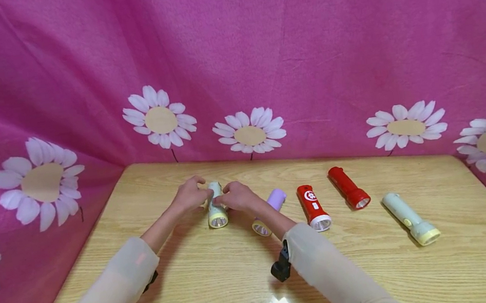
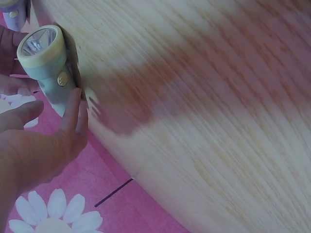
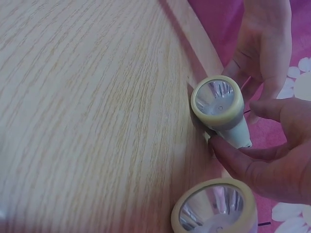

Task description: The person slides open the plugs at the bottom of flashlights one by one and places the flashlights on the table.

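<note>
A pale green flashlight (image 1: 217, 212) with a cream rim lies on the wooden table, its lens facing me. On its left side is my left hand (image 1: 191, 196), fingers fairly straight; in the left wrist view the fingertips (image 2: 75, 97) reach its barrel and the thumb stands apart. From the right my right hand (image 1: 239, 196) comes in, thumb and fingers spread about the barrel. The right wrist view has its fingertips (image 3: 216, 141) at the flashlight's lower side. A purple flashlight (image 1: 276, 199) with a cream rim lies partly behind my right forearm.
Farther right lie a red flashlight with a white rim (image 1: 313, 207), an all-red flashlight (image 1: 347, 186) and another pale green flashlight (image 1: 408, 219). A pink cloth (image 1: 305, 60) with daisies rises behind the table (image 1: 206, 291) and along its sides.
</note>
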The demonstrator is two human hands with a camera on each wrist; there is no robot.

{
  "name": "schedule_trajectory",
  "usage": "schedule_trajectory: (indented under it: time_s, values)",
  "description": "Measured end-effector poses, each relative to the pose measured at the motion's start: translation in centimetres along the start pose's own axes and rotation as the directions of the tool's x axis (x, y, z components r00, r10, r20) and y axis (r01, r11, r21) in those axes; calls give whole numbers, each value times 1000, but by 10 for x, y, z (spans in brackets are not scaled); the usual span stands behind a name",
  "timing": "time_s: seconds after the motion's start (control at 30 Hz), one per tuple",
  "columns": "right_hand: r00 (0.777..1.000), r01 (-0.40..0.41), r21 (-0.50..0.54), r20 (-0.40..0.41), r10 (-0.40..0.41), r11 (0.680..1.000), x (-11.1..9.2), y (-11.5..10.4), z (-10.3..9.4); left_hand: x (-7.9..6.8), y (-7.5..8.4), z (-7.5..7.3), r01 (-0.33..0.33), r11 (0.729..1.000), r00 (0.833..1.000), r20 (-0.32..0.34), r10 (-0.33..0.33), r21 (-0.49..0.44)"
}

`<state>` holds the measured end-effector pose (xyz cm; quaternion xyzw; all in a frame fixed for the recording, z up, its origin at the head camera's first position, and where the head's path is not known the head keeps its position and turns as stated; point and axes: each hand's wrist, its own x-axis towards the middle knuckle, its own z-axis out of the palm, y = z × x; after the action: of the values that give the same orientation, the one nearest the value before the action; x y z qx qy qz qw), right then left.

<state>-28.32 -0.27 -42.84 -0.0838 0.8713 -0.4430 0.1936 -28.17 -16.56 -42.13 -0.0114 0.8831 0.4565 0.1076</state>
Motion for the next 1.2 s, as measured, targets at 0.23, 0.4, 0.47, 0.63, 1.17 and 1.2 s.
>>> schedule_trajectory:
  time_s: [0.23, 0.4, 0.47, 0.63, 1.17, 1.2]
  values:
    - [1000, -1, 15, -7, 2, 1000, 1, -1, 1, 2, -2, 1, -29, 997, 1000, 4, 29, 72]
    - [1000, 9, 14, -30, -8, 1000, 3, -1, 2, 4, -3, 2, -41, 992, 999, -1, 41, 121]
    - [999, 15, -3, -36, -15, 1000, 3, -1, 2, 4, -2, 2, -43, 991, 999, -1, 44, 130]
    - [999, 15, -56, -49, -18, 998, 5, -1, 2, 5, -1, 4, -34, 995, 999, 6, 33, 95]
    - [998, 51, -13, -32, -52, 999, 7, 5, 3, 6, -3, 9, -20, 998, 1000, -2, 20, 60]
    - [998, 55, -22, -33, -56, 998, 7, 5, 3, 6, -2, 9, -17, 999, 1000, 1, 17, 51]
